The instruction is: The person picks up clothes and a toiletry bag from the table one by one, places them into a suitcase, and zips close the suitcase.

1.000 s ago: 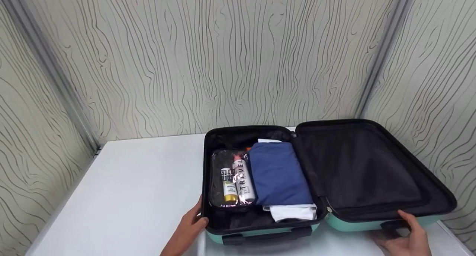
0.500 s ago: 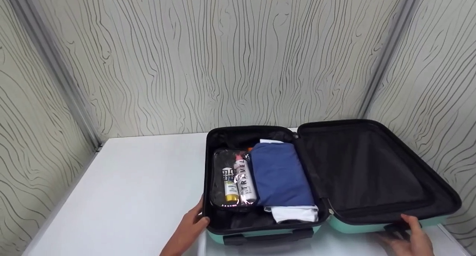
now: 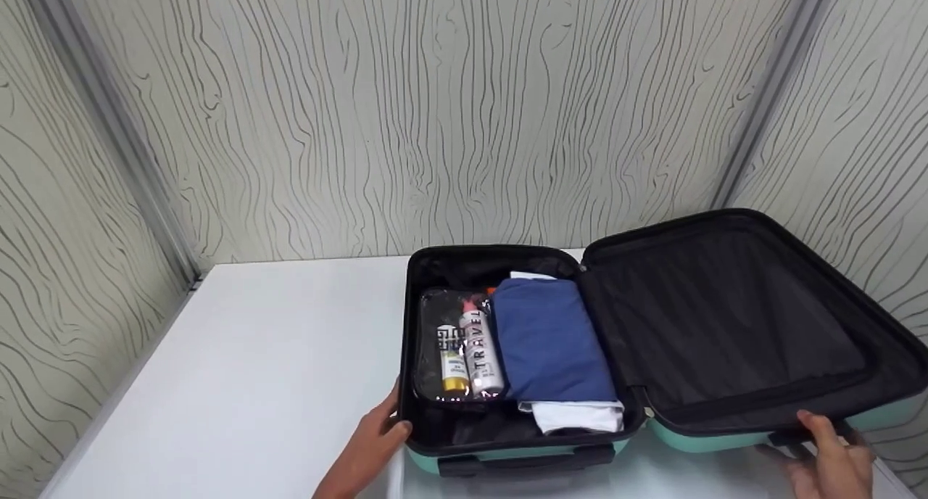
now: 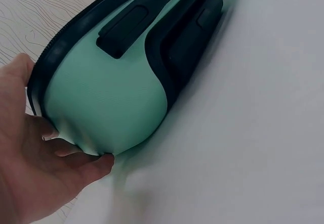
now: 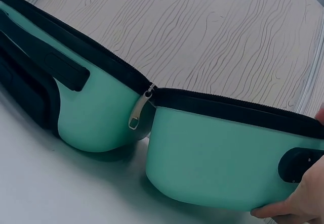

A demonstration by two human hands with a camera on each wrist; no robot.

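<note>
Mint-green suitcase (image 5: 217, 153), spread wide on a white surface (image 3: 290, 354).
On my feed, the left hand (image 3: 371, 441) has its grip clasped on the near-left corner of the packed half (image 3: 493, 426); the right hand (image 3: 837, 461) has its grip pinching the near edge of the tilted lid half (image 3: 718, 318), thumb above, fingers beneath. In the packed half I see a clear pouch (image 3: 430, 368) of bottles (image 3: 482, 354), just beside folded blue cloth (image 3: 554, 339) lying over white cloth (image 3: 580, 416).
</note>
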